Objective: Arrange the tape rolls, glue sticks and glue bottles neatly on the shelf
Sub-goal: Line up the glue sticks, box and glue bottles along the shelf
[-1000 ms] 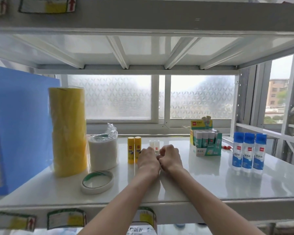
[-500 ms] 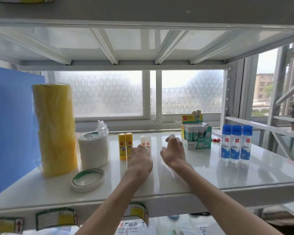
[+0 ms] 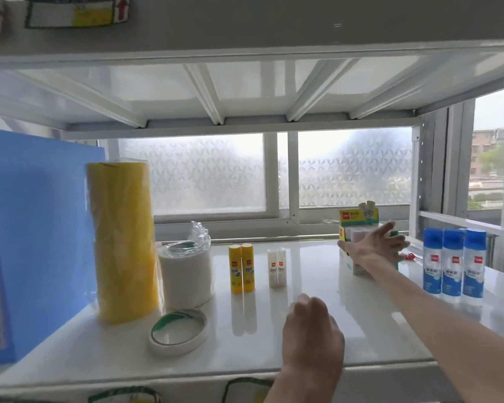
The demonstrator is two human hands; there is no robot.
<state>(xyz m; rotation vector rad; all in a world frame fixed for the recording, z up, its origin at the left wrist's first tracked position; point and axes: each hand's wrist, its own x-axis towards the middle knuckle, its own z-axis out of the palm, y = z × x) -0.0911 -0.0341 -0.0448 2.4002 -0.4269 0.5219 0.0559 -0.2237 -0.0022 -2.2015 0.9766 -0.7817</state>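
Right hand (image 3: 374, 248) spread wide against the glue-stick box (image 3: 358, 221) (grip empty).

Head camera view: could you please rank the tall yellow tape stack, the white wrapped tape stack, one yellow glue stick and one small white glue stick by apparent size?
1. tall yellow tape stack
2. white wrapped tape stack
3. yellow glue stick
4. small white glue stick

All four stand at similar depth, so the order looks reliable.
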